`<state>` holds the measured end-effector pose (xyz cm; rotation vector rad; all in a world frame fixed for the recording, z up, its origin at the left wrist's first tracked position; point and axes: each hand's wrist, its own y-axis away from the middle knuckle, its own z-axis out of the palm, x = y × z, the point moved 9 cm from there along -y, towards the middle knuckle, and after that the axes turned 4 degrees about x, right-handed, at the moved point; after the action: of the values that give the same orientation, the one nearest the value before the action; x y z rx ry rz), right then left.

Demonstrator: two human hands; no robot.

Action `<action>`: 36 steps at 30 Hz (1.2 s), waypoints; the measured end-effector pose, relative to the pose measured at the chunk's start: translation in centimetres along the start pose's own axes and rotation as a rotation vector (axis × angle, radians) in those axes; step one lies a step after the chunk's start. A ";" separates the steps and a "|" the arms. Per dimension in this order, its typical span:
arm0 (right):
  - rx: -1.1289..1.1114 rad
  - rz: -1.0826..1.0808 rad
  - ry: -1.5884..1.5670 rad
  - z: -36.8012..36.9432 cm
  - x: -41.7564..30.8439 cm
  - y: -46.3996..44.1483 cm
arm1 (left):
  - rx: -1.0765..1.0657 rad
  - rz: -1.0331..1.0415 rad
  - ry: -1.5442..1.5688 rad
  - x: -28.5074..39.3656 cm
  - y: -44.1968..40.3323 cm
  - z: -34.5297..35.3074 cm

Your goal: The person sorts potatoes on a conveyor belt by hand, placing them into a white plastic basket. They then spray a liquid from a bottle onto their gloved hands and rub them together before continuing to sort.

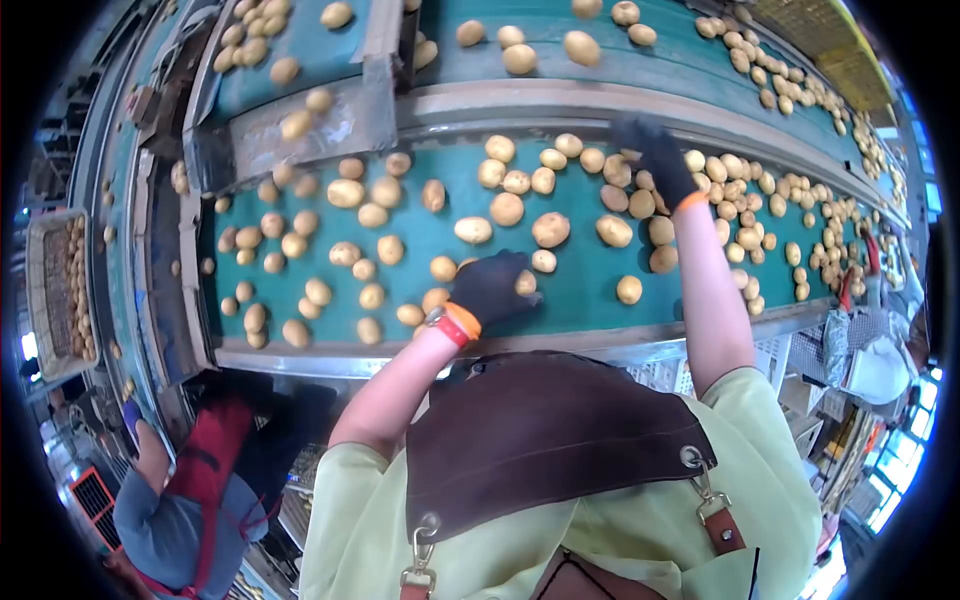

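My left hand (493, 290), in a dark glove with an orange cuff and a red-strapped watch at the wrist, is low over the green belt (580, 290) near its front edge. Its fingers are closed around a small potato (526, 284). Further out, my right hand (655, 160), gloved the same way, reaches to the belt's far side beside a cluster of potatoes (617, 170). Motion smears its fingers, so their grip is unclear. Many loose potatoes lie around both hands, among them a larger one (550, 230) between them.
Beyond a metal rail (520, 103) runs a second belt (460, 65) with potatoes. A chute (300, 135) drops potatoes at the left. A crate (60, 290) stands far left. Co-workers stand at lower left (200, 490) and at right (870, 350).
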<state>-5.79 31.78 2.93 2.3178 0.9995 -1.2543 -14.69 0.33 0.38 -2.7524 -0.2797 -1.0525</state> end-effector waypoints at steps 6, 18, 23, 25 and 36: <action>-0.045 -0.012 0.905 9.4 0.5 16.4 | -0.359 -0.599 0.623 -7.1 -0.7 -1.1; 0.154 0.399 -0.706 6.4 -1.0 5.2 | 0.072 -0.352 1.207 -14.6 -4.2 -9.8; 0.055 -0.020 0.466 15.8 1.5 10.5 | 0.323 -0.387 0.719 -24.7 10.0 -12.8; 0.133 -0.027 0.456 18.6 -1.0 10.6 | 0.387 -0.524 0.417 -27.2 15.7 -16.6; 0.029 -0.112 0.523 26.9 -5.5 10.1 | 0.824 -0.700 1.065 -36.3 27.3 -21.5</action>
<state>-16.78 7.01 -8.19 2.7125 1.2889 -0.7033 -48.51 -35.13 -11.03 -1.1355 -1.1701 -1.8118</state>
